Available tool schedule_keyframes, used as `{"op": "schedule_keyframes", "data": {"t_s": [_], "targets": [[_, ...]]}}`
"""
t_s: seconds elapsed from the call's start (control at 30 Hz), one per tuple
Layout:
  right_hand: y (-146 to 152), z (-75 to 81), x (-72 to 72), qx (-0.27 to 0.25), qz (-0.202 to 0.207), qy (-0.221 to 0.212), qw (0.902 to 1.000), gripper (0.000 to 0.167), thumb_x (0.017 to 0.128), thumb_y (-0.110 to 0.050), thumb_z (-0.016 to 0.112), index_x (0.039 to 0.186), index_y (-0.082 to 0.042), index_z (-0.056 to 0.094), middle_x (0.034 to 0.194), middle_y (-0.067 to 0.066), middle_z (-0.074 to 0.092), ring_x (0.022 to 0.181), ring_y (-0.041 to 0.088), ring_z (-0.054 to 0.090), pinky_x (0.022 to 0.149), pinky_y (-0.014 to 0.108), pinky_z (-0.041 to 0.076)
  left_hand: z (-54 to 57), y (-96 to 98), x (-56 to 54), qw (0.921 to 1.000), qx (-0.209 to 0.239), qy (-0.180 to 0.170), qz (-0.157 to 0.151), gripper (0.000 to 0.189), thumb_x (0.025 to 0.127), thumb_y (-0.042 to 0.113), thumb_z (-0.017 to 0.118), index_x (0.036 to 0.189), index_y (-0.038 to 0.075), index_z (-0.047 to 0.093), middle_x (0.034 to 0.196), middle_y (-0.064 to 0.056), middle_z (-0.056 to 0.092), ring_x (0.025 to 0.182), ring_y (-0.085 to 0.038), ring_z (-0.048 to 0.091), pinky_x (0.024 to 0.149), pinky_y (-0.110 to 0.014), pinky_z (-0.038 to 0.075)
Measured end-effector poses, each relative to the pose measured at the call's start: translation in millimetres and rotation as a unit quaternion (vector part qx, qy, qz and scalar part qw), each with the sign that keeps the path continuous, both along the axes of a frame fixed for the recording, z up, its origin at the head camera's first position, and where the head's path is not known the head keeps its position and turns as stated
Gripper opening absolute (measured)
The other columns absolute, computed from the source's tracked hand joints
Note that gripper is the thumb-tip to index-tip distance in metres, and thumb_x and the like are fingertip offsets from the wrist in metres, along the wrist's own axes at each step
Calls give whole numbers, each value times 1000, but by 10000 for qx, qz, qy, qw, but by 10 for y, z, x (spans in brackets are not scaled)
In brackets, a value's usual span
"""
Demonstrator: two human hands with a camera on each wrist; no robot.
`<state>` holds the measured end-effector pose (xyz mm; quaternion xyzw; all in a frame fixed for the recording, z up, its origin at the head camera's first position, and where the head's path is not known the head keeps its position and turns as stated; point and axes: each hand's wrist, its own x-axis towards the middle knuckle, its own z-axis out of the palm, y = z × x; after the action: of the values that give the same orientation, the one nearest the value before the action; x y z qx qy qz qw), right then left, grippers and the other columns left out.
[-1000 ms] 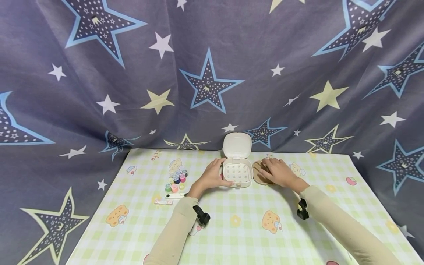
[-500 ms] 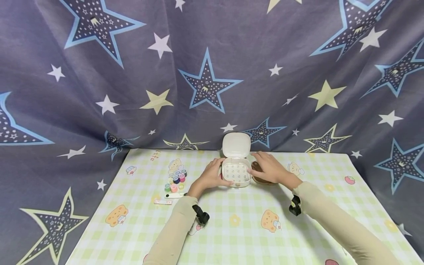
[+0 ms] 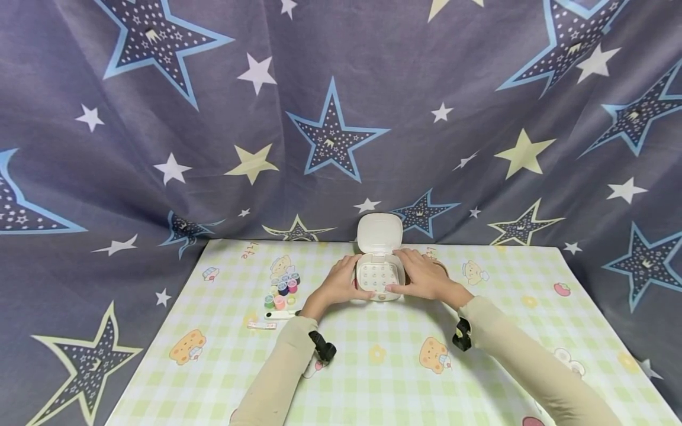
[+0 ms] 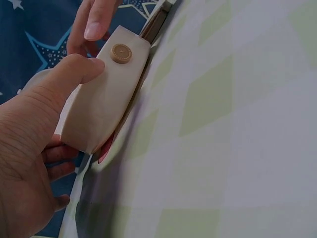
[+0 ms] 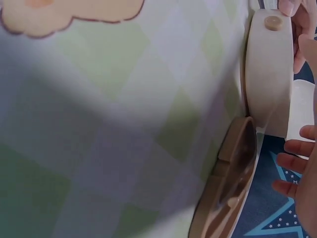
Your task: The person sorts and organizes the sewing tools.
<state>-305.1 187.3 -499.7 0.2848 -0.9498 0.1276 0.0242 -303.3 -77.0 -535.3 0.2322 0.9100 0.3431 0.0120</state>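
Note:
A small white box stands near the back edge of the table, its hinged lid raised. Inside it lies a pale insert with rows of small marks. My left hand grips the box's left side, thumb at the front top edge and fingers around the far side. My right hand is at the right side, its thumb over the front right part of the insert and its fingers reaching toward the back right corner. Whether those fingers touch the box is unclear. A brown hollow piece lies beside the box, mostly hidden under my right hand in the head view.
Several thread spools stand together on the left of the table. In front of them lie a white slim tool, partly behind my left wrist, and a short pink-printed strip. A star-patterned curtain hangs behind the table.
My right hand has come off the brown piece and moved left to the box, its thumb now over the insert. The left hand has kept its hold on the box.

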Motion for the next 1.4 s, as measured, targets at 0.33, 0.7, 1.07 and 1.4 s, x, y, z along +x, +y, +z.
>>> {"op": "schedule_keyframes", "data": {"t_s": [0.33,0.7,1.07,1.4], "targets": [[-34,-83,-13,52,-63,-136,9999,104,81,-77,63,155,-8,37,148,17,51,138,34,49,110,57,42,75,-15,8,9995,-283,145,-66,109,73,47,87,156,2,33,148,-17,48,139,-33,44,122,-49,28],[-60,-62,-27,67,-134,-247,9996,109,78,-80,64,155,-8,39,149,18,50,134,38,51,104,62,44,356,-141,82,9973,-652,330,8,112,77,56,82,161,9,25,159,-15,37,150,-32,32,126,-51,17],[-45,-11,-19,50,-9,-295,9996,109,78,-76,68,156,-5,38,153,20,46,143,39,43,115,63,34,641,-536,215,9907,-988,922,176,105,76,54,82,159,10,33,153,-14,46,146,-35,37,125,-56,18],[-45,-46,-23,115,83,-230,9996,108,80,-78,64,156,-8,37,156,19,44,145,39,41,115,65,32,620,-960,241,9779,-1405,1526,255,95,76,53,82,155,19,42,150,-9,51,142,-34,44,121,-58,25]]}}
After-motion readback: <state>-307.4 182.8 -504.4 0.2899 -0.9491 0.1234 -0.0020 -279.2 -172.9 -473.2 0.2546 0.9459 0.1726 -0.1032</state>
